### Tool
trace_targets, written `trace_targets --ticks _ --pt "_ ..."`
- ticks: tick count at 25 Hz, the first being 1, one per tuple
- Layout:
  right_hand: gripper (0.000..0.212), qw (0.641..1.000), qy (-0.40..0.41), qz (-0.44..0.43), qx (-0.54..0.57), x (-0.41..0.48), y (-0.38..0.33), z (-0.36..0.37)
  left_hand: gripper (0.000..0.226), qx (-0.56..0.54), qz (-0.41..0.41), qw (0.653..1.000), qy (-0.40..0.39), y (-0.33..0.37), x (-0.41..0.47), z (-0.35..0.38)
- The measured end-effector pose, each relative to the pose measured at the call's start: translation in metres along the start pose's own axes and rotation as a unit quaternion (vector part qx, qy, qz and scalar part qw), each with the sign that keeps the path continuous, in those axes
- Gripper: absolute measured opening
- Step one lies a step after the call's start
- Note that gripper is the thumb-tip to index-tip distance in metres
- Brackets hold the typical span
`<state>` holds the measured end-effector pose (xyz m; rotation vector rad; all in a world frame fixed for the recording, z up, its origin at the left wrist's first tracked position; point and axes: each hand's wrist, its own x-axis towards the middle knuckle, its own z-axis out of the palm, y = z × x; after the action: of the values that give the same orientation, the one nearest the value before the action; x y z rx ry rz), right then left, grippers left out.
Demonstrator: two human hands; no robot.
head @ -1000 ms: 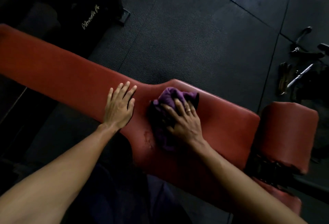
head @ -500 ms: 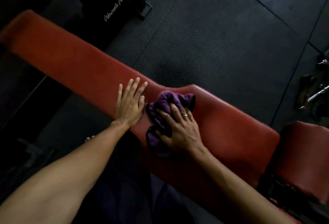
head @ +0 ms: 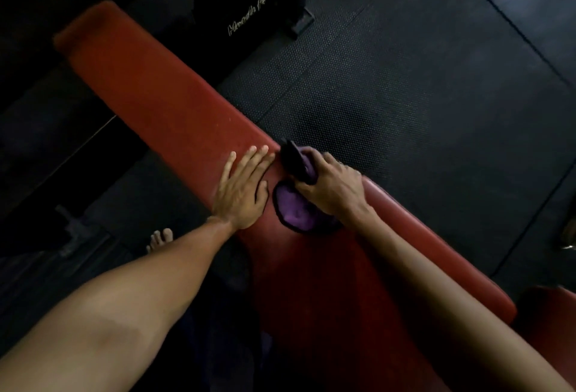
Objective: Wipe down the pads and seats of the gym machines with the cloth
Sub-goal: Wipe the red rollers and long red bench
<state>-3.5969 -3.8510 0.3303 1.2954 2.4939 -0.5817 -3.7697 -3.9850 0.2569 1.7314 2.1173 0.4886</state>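
Observation:
A long red padded bench (head: pixel 162 101) runs diagonally from the upper left to the lower right. My left hand (head: pixel 241 189) lies flat on its pad with the fingers spread. Just to its right, my right hand (head: pixel 332 187) grips a purple cloth (head: pixel 296 211) with a dark edge. The cloth is bunched under the fingers, pressed on the pad near the bench's far edge. Part of the cloth is hidden under the hand.
Black rubber floor mats (head: pixel 420 95) surround the bench. A dark machine frame with white lettering (head: pixel 246 19) stands beyond the bench. A second red pad (head: pixel 551 307) shows at the lower right edge. Bare toes (head: pixel 160 237) rest on the floor left of my arm.
My right hand has closed tighter on the cloth and pushed it toward the bench's far edge. The view has swung so that more of the long pad shows.

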Motion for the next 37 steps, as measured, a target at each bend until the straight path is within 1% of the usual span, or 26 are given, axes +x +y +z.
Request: trace_targets --ticks 2,3,5,7,8,9,11,13,14,16,18,19,20,22,24,26,27,29,31,32,33,35,37 --pt "0.073 0.997 0.062 -0.03 -0.037 -0.027 0.027 -0.005 0.059 0.0 -0.003 1.0 0.006 0.001 0.0 -0.001" --pt "0.074 0.995 0.084 -0.026 -0.047 -0.034 0.035 -0.002 0.06 -0.002 -0.003 1.0 0.006 0.001 0.001 -0.001" --pt "0.071 0.992 0.108 0.039 -0.052 -0.03 0.021 0.011 0.06 -0.004 -0.003 1.0 0.005 0.0 0.001 0.0" --pt "0.063 0.986 0.113 0.121 -0.021 -0.01 -0.02 0.023 0.059 0.0 0.002 1.0 0.005 -0.001 0.001 0.0" --pt "0.062 0.983 0.109 0.148 -0.01 0.0 -0.039 0.026 0.058 0.003 0.006 1.0 0.0 -0.002 0.001 0.0" --pt "0.062 0.982 0.107 0.155 -0.006 0.005 -0.051 0.028 0.057 0.008 0.01 1.0 -0.004 -0.002 0.0 0.0" --pt "0.064 0.986 0.122 0.117 -0.003 -0.007 -0.045 0.033 0.058 0.012 0.015 1.0 -0.011 -0.002 0.0 -0.001" --pt "0.066 0.985 0.154 0.068 -0.03 -0.041 -0.015 0.037 0.06 0.0 0.012 1.0 -0.012 -0.003 0.001 -0.002" --pt "0.065 0.98 0.179 0.074 -0.042 -0.06 -0.003 0.039 0.061 -0.005 0.01 1.0 -0.008 -0.002 0.001 -0.002" --pt "0.062 0.966 0.216 0.134 -0.038 -0.08 -0.002 0.045 0.061 -0.008 0.008 1.0 0.003 0.0 -0.001 -0.001" --pt "0.061 0.952 0.225 0.209 -0.009 -0.066 -0.034 0.056 0.06 -0.006 0.012 1.0 0.005 -0.004 0.0 0.0" --pt "0.063 0.946 0.226 0.23 0.013 -0.059 -0.056 0.06 0.059 -0.003 0.017 1.0 0.001 -0.005 -0.001 0.001" --pt "0.064 0.945 0.235 0.225 0.025 -0.056 -0.075 0.065 0.058 0.001 0.021 1.0 -0.002 -0.006 -0.002 0.002" --pt "0.064 0.958 0.229 0.173 0.027 -0.074 -0.095 0.078 0.058 -0.005 0.026 1.0 -0.008 -0.007 -0.003 0.002" --pt "0.065 0.971 0.213 0.11 0.0 -0.118 -0.089 0.09 0.059 -0.018 0.026 0.999 -0.015 -0.007 -0.003 0.001" --pt "0.067 0.974 0.21 0.08 -0.015 -0.154 -0.063 0.089 0.059 -0.035 0.018 0.999 -0.016 -0.003 -0.005 -0.002" --pt "0.067 0.974 0.204 0.092 -0.02 -0.162 -0.051 0.086 0.059 -0.047 0.016 0.999 -0.019 -0.002 -0.007 -0.003" --pt "0.066 0.965 0.203 0.166 -0.016 -0.153 -0.044 0.078 0.057 -0.07 0.022 0.997 -0.024 -0.004 -0.017 -0.005" --pt "0.064 0.941 0.22 0.256 0.02 -0.127 -0.068 0.08 0.056 -0.07 0.041 0.996 -0.023 -0.011 -0.035 -0.004" --pt "0.065 0.935 0.223 0.274 0.037 -0.117 -0.087 0.082 0.055 -0.064 0.05 0.996 -0.023 -0.016 -0.045 -0.004" --pt "0.068 0.938 0.219 0.265 0.043 -0.114 -0.106 0.088 0.055 -0.058 0.057 0.996 -0.026 -0.021 -0.053 -0.004" --pt "0.077 0.961 0.191 0.197 0.018 -0.135 -0.128 0.104 0.055 -0.05 0.065 0.996 -0.039 -0.027 -0.066 -0.005" --pt "0.082 0.976 0.175 0.13 0.001 -0.18 -0.127 0.116 0.055 -0.051 0.068 0.995 -0.043 -0.028 -0.07 -0.007"
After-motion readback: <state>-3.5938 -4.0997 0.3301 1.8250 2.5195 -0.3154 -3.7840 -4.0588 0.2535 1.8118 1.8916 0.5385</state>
